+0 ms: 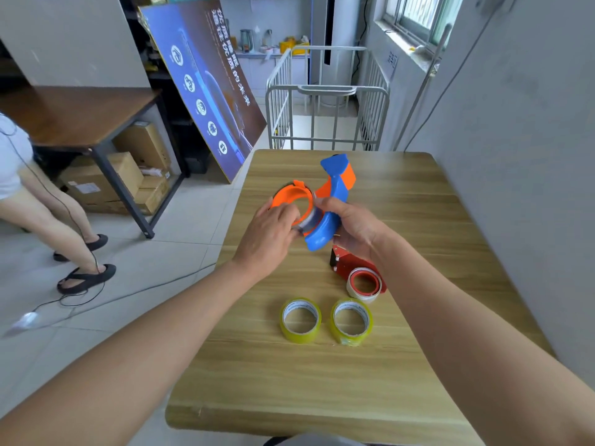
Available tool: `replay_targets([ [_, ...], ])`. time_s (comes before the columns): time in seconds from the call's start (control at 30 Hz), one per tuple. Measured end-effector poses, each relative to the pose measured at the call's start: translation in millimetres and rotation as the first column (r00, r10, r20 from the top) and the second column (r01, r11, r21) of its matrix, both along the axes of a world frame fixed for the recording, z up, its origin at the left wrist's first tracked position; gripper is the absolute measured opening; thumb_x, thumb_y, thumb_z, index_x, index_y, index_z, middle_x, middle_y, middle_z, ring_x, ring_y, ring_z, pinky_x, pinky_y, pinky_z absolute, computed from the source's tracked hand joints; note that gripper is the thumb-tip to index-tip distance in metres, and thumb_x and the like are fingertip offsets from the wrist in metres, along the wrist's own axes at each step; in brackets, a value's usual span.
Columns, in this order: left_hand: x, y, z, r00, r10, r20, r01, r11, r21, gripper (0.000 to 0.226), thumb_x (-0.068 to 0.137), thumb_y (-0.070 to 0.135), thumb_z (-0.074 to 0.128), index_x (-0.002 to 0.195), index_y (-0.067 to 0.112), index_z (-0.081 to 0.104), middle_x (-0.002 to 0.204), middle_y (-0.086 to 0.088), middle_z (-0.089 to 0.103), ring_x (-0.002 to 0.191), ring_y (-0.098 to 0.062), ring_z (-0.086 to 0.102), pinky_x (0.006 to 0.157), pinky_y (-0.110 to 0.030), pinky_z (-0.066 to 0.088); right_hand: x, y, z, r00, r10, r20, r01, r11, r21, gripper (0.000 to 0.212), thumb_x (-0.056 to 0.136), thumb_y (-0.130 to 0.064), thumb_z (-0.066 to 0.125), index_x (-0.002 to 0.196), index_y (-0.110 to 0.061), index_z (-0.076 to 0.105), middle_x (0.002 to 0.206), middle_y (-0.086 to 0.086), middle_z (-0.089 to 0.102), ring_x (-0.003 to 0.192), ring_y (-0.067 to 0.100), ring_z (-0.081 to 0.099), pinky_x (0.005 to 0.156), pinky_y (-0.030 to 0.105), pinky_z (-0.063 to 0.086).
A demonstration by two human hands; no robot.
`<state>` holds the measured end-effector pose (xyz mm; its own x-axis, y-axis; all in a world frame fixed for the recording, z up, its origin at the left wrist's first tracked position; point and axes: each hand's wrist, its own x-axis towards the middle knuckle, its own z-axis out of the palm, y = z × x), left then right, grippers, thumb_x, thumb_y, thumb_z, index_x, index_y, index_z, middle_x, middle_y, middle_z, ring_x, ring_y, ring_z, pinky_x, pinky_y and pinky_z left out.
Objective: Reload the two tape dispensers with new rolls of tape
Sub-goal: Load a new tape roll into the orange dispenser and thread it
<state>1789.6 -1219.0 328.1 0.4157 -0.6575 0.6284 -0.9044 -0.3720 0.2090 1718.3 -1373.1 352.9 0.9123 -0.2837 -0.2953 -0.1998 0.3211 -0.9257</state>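
Your work surface is a light wooden table (pixel 402 365) occupying the lower centre and right of the frame. At upper left stands a dark brown table (pixel 74 114) with cardboard boxes (pixel 106 178) stacked beneath it. A large blue poster board (pixel 206 88) leans just right of that table. A white metal cart (pixel 325 114) sits beyond your table's far edge. At the left edge, a bystander's legs (pixel 54 220) in black sandals, with a dark cable (pixel 135 292) trailing across the tiled floor.
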Motion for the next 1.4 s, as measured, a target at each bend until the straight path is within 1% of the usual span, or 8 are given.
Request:
replay_targets([
  [0.13,-6,1,3,0.993,0.065,-0.101,-0.059,0.996,0.062,0.026,0.083,0.027,0.053,0.073,0.002,0.051,0.068,-0.013,0.061,0.069,-0.034,0.058,0.079,-0.038,0.041,-7,-2,-1,0.998,0.014,0.059,-0.018,0.998,0.057,0.017,0.089,-0.021,0.063,0.102,-0.011,0.058,0.082,0.001,0.069,0.067,0.012,0.068,0.058,0.023,0.055],
  [0.37,-21,-4,6,0.878,0.051,-0.476,-0.081,0.996,-0.043,0.014,0.079,0.009,0.065,0.080,0.001,0.054,0.088,-0.008,0.062,0.076,-0.024,0.054,0.070,-0.034,0.043,-15,-4,-15,0.995,-0.008,0.095,0.008,1.000,0.005,0.007,0.086,-0.015,0.065,0.089,-0.015,0.058,0.084,0.004,0.068,0.073,0.020,0.066,0.072,0.035,0.052],
  [0.53,-15,-8,1,0.801,0.070,-0.595,-0.135,0.989,-0.065,0.025,0.075,0.013,0.071,0.065,0.005,0.049,0.060,0.003,0.042,0.058,-0.017,0.037,0.057,-0.032,0.033,-16,-4,-24,0.993,-0.117,-0.005,0.112,0.963,-0.244,0.065,0.067,-0.021,0.084,0.119,-0.003,0.050,0.107,0.012,0.066,0.091,0.025,0.067,0.085,0.043,0.056],
  [0.63,-6,-8,-9,0.716,0.073,-0.694,-0.197,0.975,-0.100,0.026,0.074,0.011,0.071,0.060,0.004,0.050,0.054,0.001,0.036,0.055,-0.015,0.030,0.050,-0.023,0.024,-23,-11,-34,0.964,-0.252,-0.084,0.210,0.916,-0.343,0.065,0.068,-0.023,0.082,0.118,-0.009,0.042,0.100,0.002,0.059,0.087,0.020,0.062,0.078,0.038,0.053],
  [0.8,10,4,-54,0.701,0.207,-0.683,-0.161,0.978,0.131,0.029,0.082,0.012,0.061,0.062,-0.005,0.048,0.057,-0.006,0.030,0.058,-0.020,0.026,0.047,-0.025,0.018,-27,-16,-42,0.955,-0.272,-0.118,0.214,0.907,-0.362,0.085,0.049,-0.037,0.084,0.120,-0.010,0.046,0.112,0.011,0.064,0.096,0.026,0.067,0.085,0.046,0.057],
  [1.07,32,24,-135,0.714,0.339,-0.612,-0.023,0.886,0.464,0.039,0.086,0.003,0.052,0.052,0.016,0.037,0.067,-0.014,0.042,0.071,-0.024,0.039,0.062,-0.029,0.026,-33,-7,-62,0.952,-0.229,-0.201,0.144,0.919,-0.367,0.066,0.072,-0.021,0.080,0.124,-0.009,0.042,0.104,0.002,0.056,0.082,0.014,0.059,0.061,0.025,0.046],
  [1.23,34,30,-166,0.730,0.417,-0.541,-0.016,0.802,0.597,0.027,0.088,0.006,0.050,0.064,0.006,0.064,0.096,-0.020,0.064,0.102,-0.035,0.050,0.078,-0.034,0.044,-41,-3,-79,0.940,-0.201,-0.277,0.091,0.928,-0.362,0.089,0.046,-0.043,0.082,0.124,-0.018,0.049,0.118,-0.001,0.065,0.101,0.017,0.066,0.084,0.037,0.056],
  [1.4,36,33,-193,0.672,0.498,-0.549,0.026,0.725,0.689,0.028,0.078,-0.006,0.043,0.057,0.006,0.057,0.079,-0.022,0.050,0.096,-0.041,0.061,0.068,-0.031,0.042,-46,-5,-83,0.928,-0.204,-0.310,0.073,0.919,-0.386,0.082,0.049,-0.043,0.082,0.121,-0.019,0.051,0.115,0.002,0.065,0.100,0.021,0.066,0.086,0.039,0.055],
])
